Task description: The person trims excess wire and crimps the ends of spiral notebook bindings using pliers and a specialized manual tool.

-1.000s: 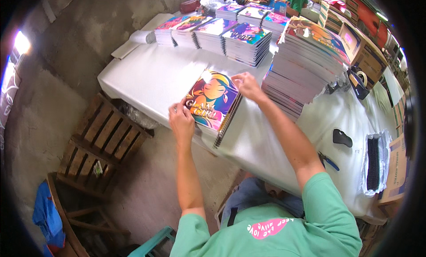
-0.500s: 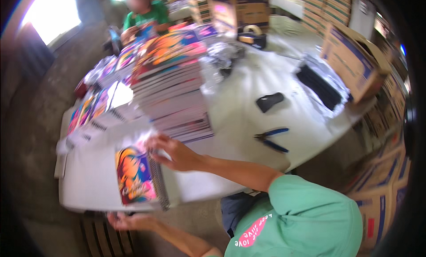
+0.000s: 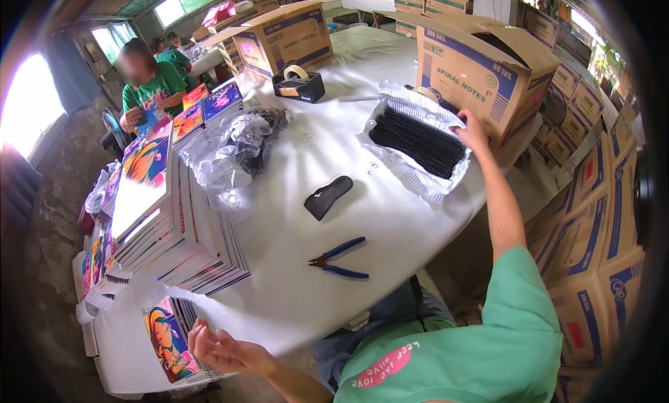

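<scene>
At the near left edge of the table lies a notebook (image 3: pixel 167 342) with a colourful illustrated cover and a dark spiral coil along its right side. My left hand (image 3: pixel 226 351) is beside that coil, palm turned up and fingers loosely bent apart, with nothing visible in it. Farther right, my right hand (image 3: pixel 475 133) reaches to the right end of a crumpled clear wrapper (image 3: pixel 435 192) holding a bundle of black spiral coils (image 3: pixel 418 142). Its fingers are apart at the wrapper's edge; their tips are partly hidden.
Blue-handled pliers (image 3: pixel 339 259) and a black curved object (image 3: pixel 327 197) lie mid-table. A tall notebook stack (image 3: pixel 178 243) stands left, with crumpled plastic (image 3: pixel 233 145) behind. A tape dispenser (image 3: pixel 300 84) and cardboard boxes (image 3: pixel 474 75) stand farther back. Another person (image 3: pixel 150 89) works at far left.
My right hand has left the notebook and moved far right to the wrapped coils. My left hand has come up from below the table edge to beside the notebook's coil. The view has swung right.
</scene>
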Demonstrator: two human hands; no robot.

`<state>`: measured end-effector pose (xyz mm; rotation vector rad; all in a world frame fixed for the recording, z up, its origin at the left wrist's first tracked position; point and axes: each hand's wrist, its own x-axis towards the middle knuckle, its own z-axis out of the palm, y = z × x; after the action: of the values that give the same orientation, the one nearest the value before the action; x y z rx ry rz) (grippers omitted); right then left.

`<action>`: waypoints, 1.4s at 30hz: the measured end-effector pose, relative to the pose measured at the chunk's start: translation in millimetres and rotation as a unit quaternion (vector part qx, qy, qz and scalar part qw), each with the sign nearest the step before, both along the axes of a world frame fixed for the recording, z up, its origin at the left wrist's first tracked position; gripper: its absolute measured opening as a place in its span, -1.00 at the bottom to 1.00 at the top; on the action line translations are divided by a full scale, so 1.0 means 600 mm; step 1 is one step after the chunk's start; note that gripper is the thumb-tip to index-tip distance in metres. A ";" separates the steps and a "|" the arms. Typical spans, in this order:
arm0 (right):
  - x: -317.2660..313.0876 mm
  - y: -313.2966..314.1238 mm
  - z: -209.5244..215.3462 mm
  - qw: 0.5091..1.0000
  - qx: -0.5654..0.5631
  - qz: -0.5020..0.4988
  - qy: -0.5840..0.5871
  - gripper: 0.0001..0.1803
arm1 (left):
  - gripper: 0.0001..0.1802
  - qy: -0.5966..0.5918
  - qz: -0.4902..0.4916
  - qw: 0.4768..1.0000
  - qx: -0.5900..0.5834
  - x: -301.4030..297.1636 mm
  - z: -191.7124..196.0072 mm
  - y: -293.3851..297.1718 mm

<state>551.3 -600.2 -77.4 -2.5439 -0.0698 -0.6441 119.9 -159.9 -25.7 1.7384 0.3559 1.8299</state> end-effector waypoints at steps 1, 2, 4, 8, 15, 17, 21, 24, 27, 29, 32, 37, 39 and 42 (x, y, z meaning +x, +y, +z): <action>-0.022 0.050 0.026 0.999 -0.021 -0.019 -0.016 -0.60 | -0.86 0.014 0.004 1.000 0.005 0.002 0.010 -0.007; -0.046 0.082 0.045 0.997 -0.045 -0.045 -0.033 -0.69 | -0.88 0.028 0.001 1.000 0.006 0.005 0.017 -0.014; -0.062 0.099 0.062 0.981 -0.045 -0.035 -0.186 -0.79 | -0.91 0.022 -0.022 0.999 0.013 0.015 0.025 -0.021; -0.134 0.159 0.099 0.938 -0.115 0.041 -0.325 -0.73 | -0.91 0.048 -0.052 0.997 0.024 0.014 0.021 -0.037; -0.216 0.185 0.063 0.935 -0.130 0.133 -0.303 -0.70 | -0.84 0.151 -0.205 0.965 -0.059 0.017 -0.037 -0.098; -0.222 0.222 0.067 0.923 -0.137 0.168 -0.317 -0.70 | -0.72 0.207 -0.301 0.916 -0.164 0.037 -0.065 -0.123; -0.224 0.258 0.048 0.921 -0.149 0.212 -0.291 -0.74 | -0.35 0.275 -0.530 0.733 -0.325 0.112 -0.092 -0.200; -0.158 0.214 0.069 0.969 -0.004 0.017 -0.247 -0.72 | -0.28 0.348 -0.517 0.744 -0.242 0.128 -0.115 -0.200; -0.217 0.267 0.046 0.935 -0.107 0.204 -0.269 -0.70 | -0.27 0.353 -0.484 0.775 -0.199 0.138 -0.114 -0.181; -0.186 0.248 0.043 0.950 -0.103 0.128 -0.267 -0.68 | -0.27 0.360 -0.486 0.772 -0.194 0.136 -0.107 -0.178; -0.091 0.138 0.059 0.982 0.011 -0.040 -0.182 -0.71 | -0.28 0.378 -0.469 0.780 -0.170 0.116 -0.086 -0.167; -0.136 0.192 0.079 0.974 0.000 -0.096 -0.206 -0.69 | -0.35 0.352 -0.326 0.870 -0.113 0.077 -0.073 -0.102; -0.199 0.256 0.087 0.960 -0.166 -0.048 -0.219 -0.56 | -0.39 0.333 -0.212 0.918 -0.036 0.054 -0.027 -0.069; -0.288 0.341 0.105 0.943 -0.185 0.130 -0.245 -0.47 | -0.44 0.240 0.037 0.961 0.136 0.026 0.047 0.004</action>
<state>378.6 -395.6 -14.5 -2.5812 -0.7511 -1.2340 135.5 -157.5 2.2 2.3937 0.3741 1.5408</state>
